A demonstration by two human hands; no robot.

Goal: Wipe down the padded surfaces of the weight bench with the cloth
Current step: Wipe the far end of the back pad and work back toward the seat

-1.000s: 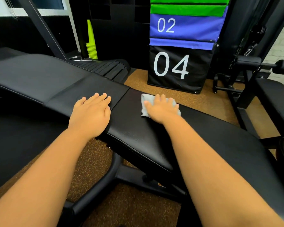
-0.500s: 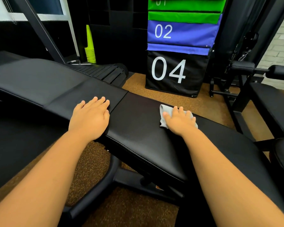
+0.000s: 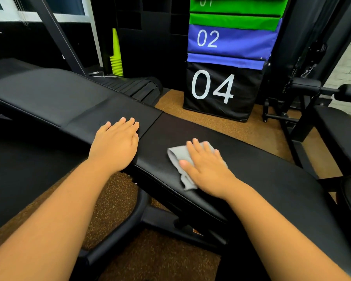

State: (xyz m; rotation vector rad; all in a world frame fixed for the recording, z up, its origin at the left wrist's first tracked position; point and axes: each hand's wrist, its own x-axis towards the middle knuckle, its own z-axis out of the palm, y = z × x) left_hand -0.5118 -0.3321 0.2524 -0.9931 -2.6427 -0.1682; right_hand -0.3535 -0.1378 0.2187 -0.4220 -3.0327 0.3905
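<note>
Speckled brown rubber flooring (image 3: 227,126) runs under black gym equipment, with a stack of padded plyo boxes (image 3: 221,86) numbered 02 and 04 at one o'clock and a stack of lime-green cones (image 3: 116,55) at eleven o'clock. Across the middle lies the weight bench (image 3: 261,175), two black vinyl pads meeting at a narrow seam near the centre; the upholstery looks smooth, slightly glossy and firm, with rounded edges over a curved tubular steel frame.

The left hand (image 3: 115,147) lies flat with fingers straight and together, pressing on the pad just at the nine-o'clock side of the seam, holding nothing. The right hand (image 3: 206,167) is spread flat on the grey cloth (image 3: 177,159), fingers extended, pinning it to the pad at the three-o'clock side of the seam. The cloth is soft, thin and rumpled, folded loosely, its edges poking out beyond the thumb towards nine and six o'clock.

Wiping appears to be under way on the longer pad, close to its near edge. The stretch towards four o'clock and the whole pad at ten o'clock probably remain to be covered, so the next stroke calls for steady downward pressure while sliding the cloth along the vinyl without letting it bunch.
</note>
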